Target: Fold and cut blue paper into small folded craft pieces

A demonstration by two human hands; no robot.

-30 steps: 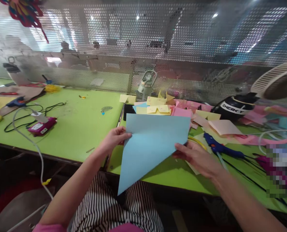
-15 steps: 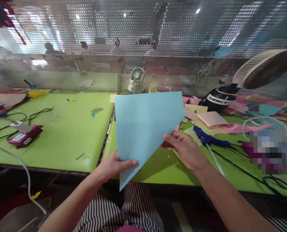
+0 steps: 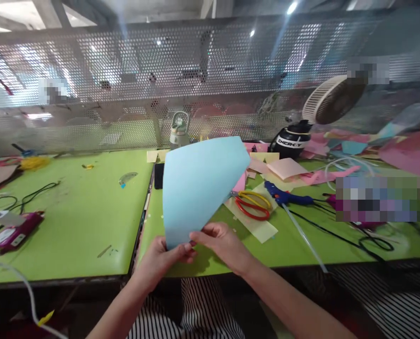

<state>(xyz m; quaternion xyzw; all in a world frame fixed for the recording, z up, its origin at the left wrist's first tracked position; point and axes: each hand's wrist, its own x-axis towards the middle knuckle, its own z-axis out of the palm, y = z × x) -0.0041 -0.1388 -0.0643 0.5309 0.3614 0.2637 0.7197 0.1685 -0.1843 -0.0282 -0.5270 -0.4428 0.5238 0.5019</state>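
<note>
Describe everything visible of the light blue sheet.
The light blue sheet looks like plain, thin card or paper, with no print on the visible side. Held above the green table, it bows slightly, broad at the far end and narrowing toward the person along a slanted right edge. The left hand and right hand both hold its narrow near end.
</note>
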